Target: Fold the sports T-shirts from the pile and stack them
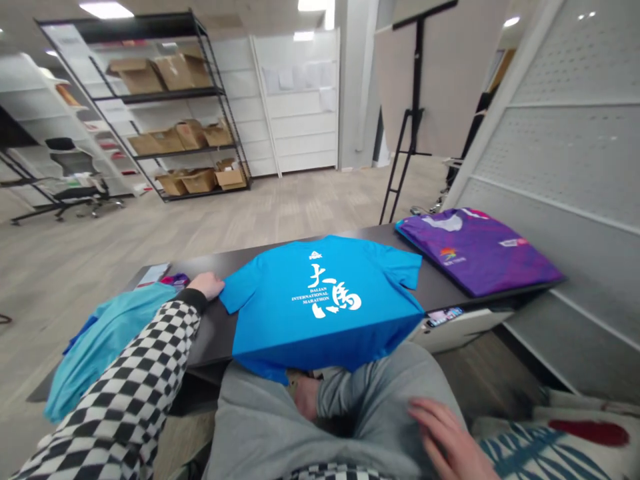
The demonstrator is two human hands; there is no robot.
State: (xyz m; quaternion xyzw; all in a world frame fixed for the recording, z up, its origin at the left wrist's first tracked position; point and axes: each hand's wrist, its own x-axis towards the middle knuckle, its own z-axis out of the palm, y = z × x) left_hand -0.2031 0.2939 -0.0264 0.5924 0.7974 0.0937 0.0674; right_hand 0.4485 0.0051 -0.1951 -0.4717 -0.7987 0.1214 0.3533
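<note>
A bright blue T-shirt (pixel 280 287) with white lettering lies spread over the dark tabletop, its lower part hanging over the front edge toward my lap. My left hand (pixel 207 285) is closed at the outer end of its left sleeve, fingers pinched on the sleeve edge. The other sleeve lies stretched out to the right. My right hand (pixel 447 437) holds nothing; its fingers are extended and apart, at my right thigh.
Light blue clothing (pixel 113 323) hangs over the table's left end. Folded purple shirts (pixel 485 257) lie at the right, with a phone (pixel 445 316) below them on a white surface. A black easel stand (pixel 413 127) rises behind the table (pixel 213 337). Shelves with cardboard boxes (pixel 185 70) stand farther back.
</note>
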